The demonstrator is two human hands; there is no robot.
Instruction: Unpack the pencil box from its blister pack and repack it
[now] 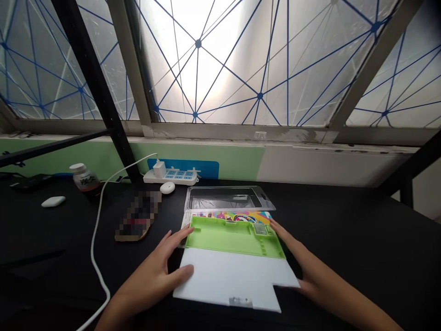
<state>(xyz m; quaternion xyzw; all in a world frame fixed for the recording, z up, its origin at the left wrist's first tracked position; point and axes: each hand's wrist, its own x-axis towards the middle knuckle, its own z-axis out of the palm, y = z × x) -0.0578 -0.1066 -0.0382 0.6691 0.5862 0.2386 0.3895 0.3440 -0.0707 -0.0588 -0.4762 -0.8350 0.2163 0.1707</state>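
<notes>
Head view. One green moulded tray (234,236) with one white panel (234,280), perhaps its folded-out lid, lies on the black tabletop (361,239), near its front edge. The left hand (155,276) and right hand (310,271) flank it, each grip open, with fingers flat against a side edge to hold it square. Behind lie one printed card (234,216), one clear blister cover (227,198), one power strip (172,175) and one bottle (84,179).
</notes>
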